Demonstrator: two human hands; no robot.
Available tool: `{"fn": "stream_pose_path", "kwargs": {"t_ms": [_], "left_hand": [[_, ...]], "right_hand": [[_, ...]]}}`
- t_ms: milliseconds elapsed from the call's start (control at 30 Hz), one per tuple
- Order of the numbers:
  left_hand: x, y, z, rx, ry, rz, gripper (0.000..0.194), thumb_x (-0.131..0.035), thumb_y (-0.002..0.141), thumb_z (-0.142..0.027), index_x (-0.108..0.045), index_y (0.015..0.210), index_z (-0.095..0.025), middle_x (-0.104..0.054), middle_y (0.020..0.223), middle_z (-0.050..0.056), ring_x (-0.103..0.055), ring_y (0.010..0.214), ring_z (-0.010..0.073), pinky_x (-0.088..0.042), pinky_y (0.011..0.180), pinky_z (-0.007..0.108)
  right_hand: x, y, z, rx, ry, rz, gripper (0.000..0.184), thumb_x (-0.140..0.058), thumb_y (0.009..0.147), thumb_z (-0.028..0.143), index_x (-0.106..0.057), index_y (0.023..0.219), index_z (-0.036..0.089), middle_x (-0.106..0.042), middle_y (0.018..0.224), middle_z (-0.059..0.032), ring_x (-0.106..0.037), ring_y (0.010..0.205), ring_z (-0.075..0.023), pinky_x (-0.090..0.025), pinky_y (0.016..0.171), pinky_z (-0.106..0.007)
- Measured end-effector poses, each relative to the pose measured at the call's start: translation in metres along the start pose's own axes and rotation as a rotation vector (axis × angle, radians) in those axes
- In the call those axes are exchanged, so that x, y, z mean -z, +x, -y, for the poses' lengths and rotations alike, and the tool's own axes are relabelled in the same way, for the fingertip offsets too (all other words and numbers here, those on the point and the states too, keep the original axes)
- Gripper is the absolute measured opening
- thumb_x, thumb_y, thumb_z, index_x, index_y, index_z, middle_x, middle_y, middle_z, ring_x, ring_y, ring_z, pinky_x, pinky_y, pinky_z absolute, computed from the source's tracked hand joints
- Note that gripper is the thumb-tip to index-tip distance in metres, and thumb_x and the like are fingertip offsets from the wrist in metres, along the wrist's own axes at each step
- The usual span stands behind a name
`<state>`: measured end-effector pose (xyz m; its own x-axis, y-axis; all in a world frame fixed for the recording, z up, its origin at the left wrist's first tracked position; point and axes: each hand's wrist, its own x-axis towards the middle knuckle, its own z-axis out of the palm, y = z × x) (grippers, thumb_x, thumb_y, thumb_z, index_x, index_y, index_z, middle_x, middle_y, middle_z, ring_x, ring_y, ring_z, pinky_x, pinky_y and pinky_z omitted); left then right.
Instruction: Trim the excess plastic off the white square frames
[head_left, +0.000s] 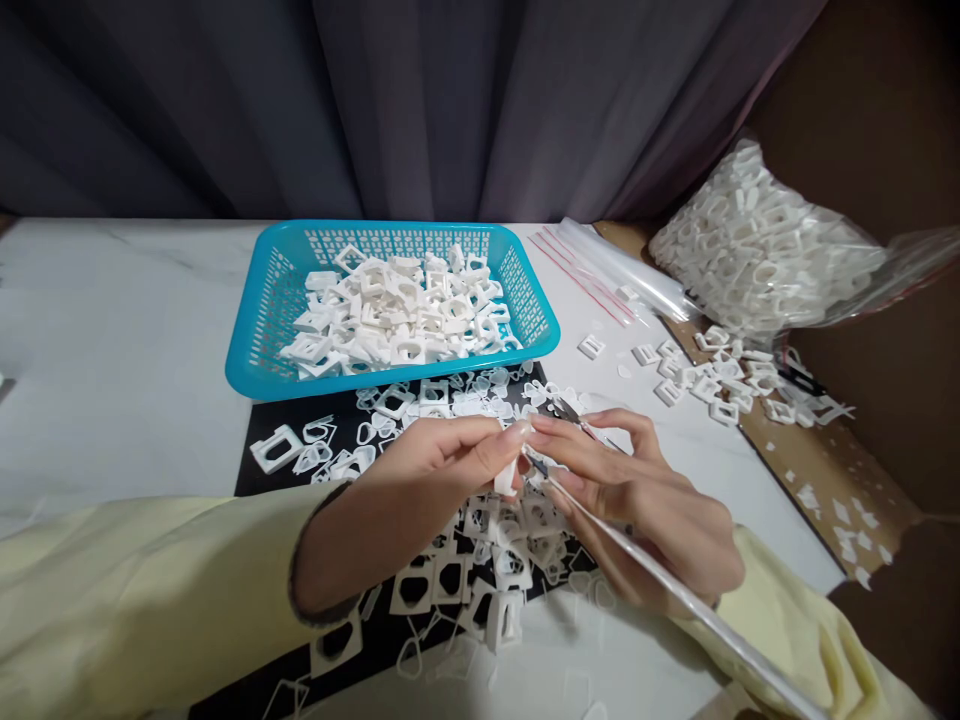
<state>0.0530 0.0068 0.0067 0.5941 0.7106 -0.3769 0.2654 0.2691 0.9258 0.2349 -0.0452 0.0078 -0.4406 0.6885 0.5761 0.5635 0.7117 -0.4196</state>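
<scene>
My left hand [442, 462] pinches a small white plastic part [507, 478] between thumb and fingers. Close against it, my right hand [637, 500] is closed around a thin tool [600, 522] with a dark pointed tip and a long pale shaft running toward the lower right. The tip is at the part; whether it touches is hidden by the fingers. A pointed metal tool [568, 411] shows just beyond the right fingers, partly covered. Below both hands, white frame-shaped parts [412, 590] and thin white loops lie scattered over a black mat [259, 470].
A blue perforated basket [244, 345] full of white parts stands behind the hands. Clear plastic bags [622, 270] lie to its right, near a bulging bag of parts [765, 250]. Loose parts [705, 385] and scraps [847, 530] spread along the right edge. A grey curtain [420, 110] hangs behind.
</scene>
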Motion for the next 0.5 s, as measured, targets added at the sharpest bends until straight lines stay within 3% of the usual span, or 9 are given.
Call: {"fn": "stream_pose_path", "kwargs": {"t_ms": [300,500], "left_hand": [[-0.0026,-0.0007,0.0035,0.017,-0.216,0.061,0.042,-0.047,0.085,-0.052,-0.057,0.065,-0.017,-0.053,0.069,0.0,-0.052,0.069,0.0132,-0.043,0.069,0.025],[-0.0031,0.0007,0.0015,0.037,-0.27,0.057,0.04,-0.049,0.085,-0.048,-0.059,0.063,-0.015,-0.054,0.067,0.0,-0.053,0.067,0.0117,-0.047,0.068,0.024]], "right_hand": [[-0.0016,-0.0054,-0.0055,0.054,-0.05,0.052,0.018,-0.055,0.08,-0.001,-0.054,0.091,0.013,-0.067,0.105,-0.0189,-0.058,0.109,-0.0214,-0.044,0.088,-0.041],[0.0036,-0.0068,-0.0058,0.059,-0.085,0.128,0.03,-0.055,0.079,-0.004,-0.049,0.104,0.012,-0.064,0.11,-0.0187,-0.056,0.113,-0.0204,-0.043,0.088,-0.041]]}}
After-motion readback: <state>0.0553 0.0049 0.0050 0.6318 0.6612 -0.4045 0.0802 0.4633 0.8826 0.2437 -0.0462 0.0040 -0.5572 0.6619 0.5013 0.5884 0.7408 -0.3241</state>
